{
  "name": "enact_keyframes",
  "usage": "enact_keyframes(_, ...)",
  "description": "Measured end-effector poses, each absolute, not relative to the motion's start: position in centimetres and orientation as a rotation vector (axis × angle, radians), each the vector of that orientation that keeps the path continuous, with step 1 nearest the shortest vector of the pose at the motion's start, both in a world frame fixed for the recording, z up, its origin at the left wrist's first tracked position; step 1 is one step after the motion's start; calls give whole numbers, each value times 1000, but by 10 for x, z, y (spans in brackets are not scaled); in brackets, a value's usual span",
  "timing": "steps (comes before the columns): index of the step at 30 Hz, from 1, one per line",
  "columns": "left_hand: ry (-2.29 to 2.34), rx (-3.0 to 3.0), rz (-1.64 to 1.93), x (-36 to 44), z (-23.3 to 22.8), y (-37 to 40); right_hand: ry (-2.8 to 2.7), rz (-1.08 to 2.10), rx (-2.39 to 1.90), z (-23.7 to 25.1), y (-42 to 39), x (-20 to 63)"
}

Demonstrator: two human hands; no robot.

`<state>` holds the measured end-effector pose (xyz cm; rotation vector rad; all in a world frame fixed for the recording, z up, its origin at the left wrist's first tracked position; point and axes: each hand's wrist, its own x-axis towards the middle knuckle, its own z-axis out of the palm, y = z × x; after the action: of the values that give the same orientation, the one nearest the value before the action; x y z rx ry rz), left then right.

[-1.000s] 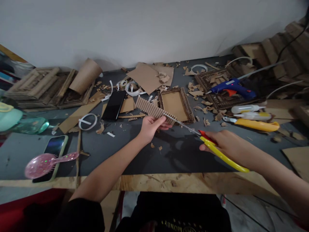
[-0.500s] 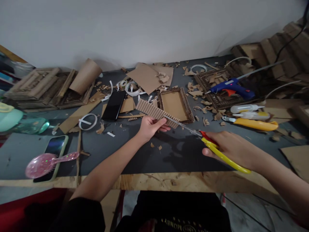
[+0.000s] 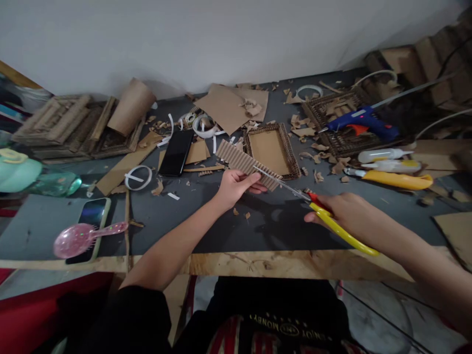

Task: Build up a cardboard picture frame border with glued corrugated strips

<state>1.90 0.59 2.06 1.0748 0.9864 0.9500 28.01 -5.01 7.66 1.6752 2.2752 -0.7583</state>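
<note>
The left hand point(image 3: 232, 186) pinches a ridged brown cardboard strip point(image 3: 248, 164) above the dark table point(image 3: 206, 231). The right hand point(image 3: 346, 214) grips yellow-handled scissors point(image 3: 324, 219), blades biting the strip's edge. Best to hold the strip flat and snip slowly, fingers clear.

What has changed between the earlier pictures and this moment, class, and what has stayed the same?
The scissors in the right hand have cut a little further along the corrugated cardboard strip, blades now reaching further in toward the left hand. The head camera shifted slightly, so everything sits a bit differently in the picture. Both grips are unchanged, and the glue gun, black phone and pink hairbrush lie where they were.
</note>
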Motion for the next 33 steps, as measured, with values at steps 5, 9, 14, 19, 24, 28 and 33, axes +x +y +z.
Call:
enact_keyframes(5, 1019, 1109, 1042, 11, 22, 15, 2299, -838, 1723, 77, -57, 280)
enact_keyframes(9, 1013, 1097, 1052, 10, 24, 13, 2330, -936, 1703, 86, -65, 278)
enact_keyframes(14, 973, 1064, 998, 16, 24, 3, 2382, -935, 1672, 95, -69, 274)
enact_keyframes(19, 994, 1068, 1001, 16, 24, 3, 2357, -873, 1697, 92, -67, 271)
enact_keyframes(24, 998, 1068, 992, 15, 22, 4, 2391, -884, 1701, 87, -70, 268)
enact_keyframes(28, 1010, 1070, 981, 15, 21, 5, 2393, -847, 1681, 84, -68, 267)
enact_keyframes(33, 959, 1039, 1043, 13, 24, 11, 2297, -823, 1711, 80, -68, 267)
